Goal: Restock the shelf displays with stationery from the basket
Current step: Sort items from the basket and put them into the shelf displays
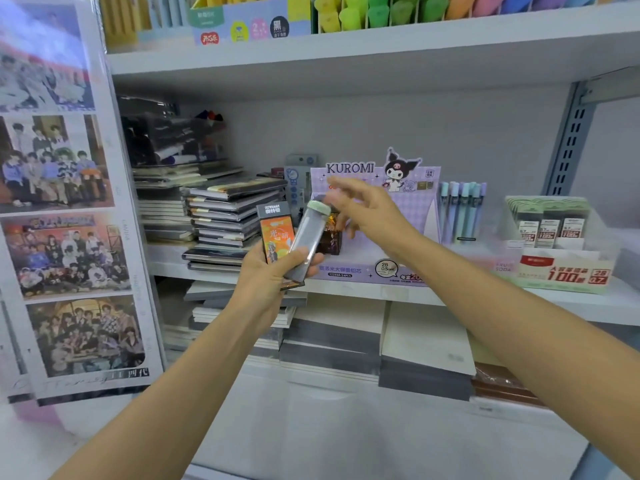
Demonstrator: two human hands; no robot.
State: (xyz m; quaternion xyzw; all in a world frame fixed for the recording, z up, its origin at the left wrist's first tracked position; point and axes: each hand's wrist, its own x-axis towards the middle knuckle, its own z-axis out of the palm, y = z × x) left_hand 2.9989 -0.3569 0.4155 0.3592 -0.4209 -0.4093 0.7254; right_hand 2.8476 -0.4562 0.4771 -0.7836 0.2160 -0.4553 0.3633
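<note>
— Head view: where's the tube?
— The grey lead tube [306,240] sits tilted in the left hand [268,277], thumb curled across it, with an orange card pack [278,239] behind.
— The right hand [369,209]?
— Blurred, fingers loosely spread beside the tube's green cap, before the Kuromi display box [417,202].

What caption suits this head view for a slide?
The left hand holds a tube and card pack while the right hand hovers by the Kuromi box.
</note>
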